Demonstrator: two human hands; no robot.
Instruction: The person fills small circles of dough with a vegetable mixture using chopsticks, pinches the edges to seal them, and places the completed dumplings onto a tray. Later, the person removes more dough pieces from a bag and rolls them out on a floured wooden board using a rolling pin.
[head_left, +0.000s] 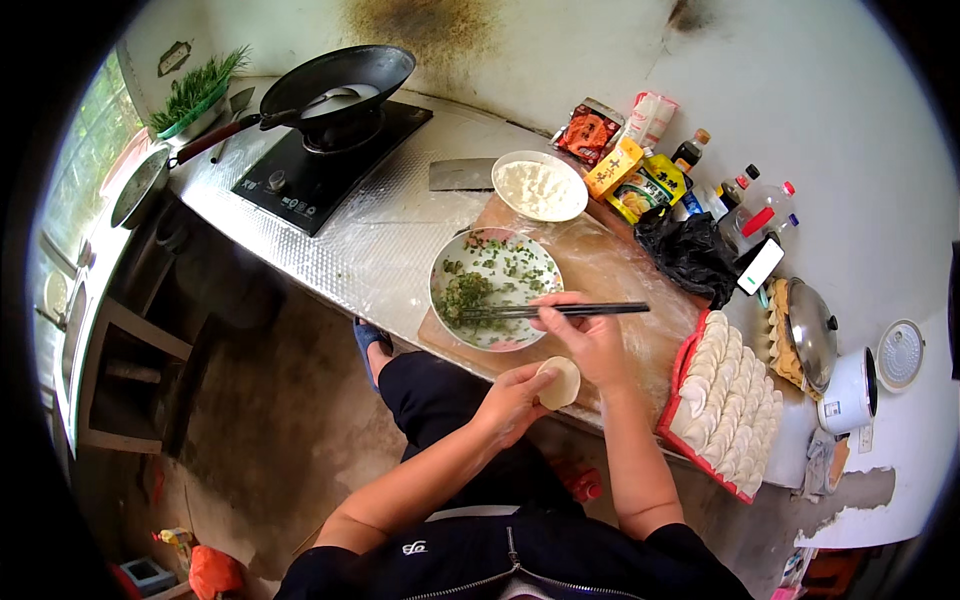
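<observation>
My left hand (512, 401) holds a round dough wrapper (559, 383) by its edge, just past the near edge of the board. In my right hand (586, 337) is a pair of dark chopsticks (626, 308), their tips in the chopped green filling (466, 294). That filling lies mostly at the left side of a white patterned bowl (536, 330) on the floury wooden board (630, 262). Behind it stands a bowl of white flour (541, 187). To the right, rows of folded dumplings (731, 397) cover a red-edged tray (667, 409).
A wok (394, 71) with a ladle and whitish liquid sits on an induction cooker (281, 187) at the back left. A cleaver blade (459, 174) lies beside the flour bowl. Seasoning packets (649, 186), bottles, a black plastic bag (686, 251) and a phone (761, 266) line the wall.
</observation>
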